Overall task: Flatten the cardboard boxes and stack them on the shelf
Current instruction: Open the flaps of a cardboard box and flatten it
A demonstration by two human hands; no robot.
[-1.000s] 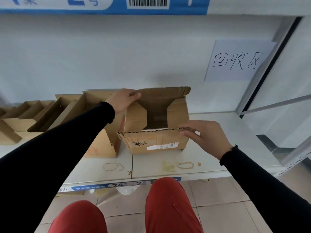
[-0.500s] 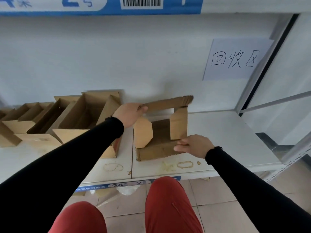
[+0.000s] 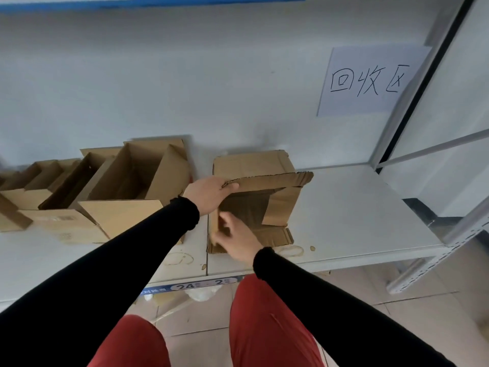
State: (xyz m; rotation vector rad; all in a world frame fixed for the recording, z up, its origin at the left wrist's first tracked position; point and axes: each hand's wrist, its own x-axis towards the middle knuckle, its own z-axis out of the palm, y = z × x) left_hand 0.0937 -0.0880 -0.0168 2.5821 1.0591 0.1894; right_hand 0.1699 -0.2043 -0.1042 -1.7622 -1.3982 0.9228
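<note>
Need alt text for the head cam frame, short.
Two bare hands press a nearly flattened cardboard box onto a white shelf: left hand holds its top flap, right hand its near-left edge. Open boxes stand left; a handwritten paper sign hangs on the wall.

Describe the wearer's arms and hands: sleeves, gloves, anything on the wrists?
Both arms wear long, plain black sleeves with snug ribbed cuffs ending at the wrists. The left hand and right hand are bare: no gloves, and no rings, watch or markings visible. No logos or stripes show on the fabric.
</note>
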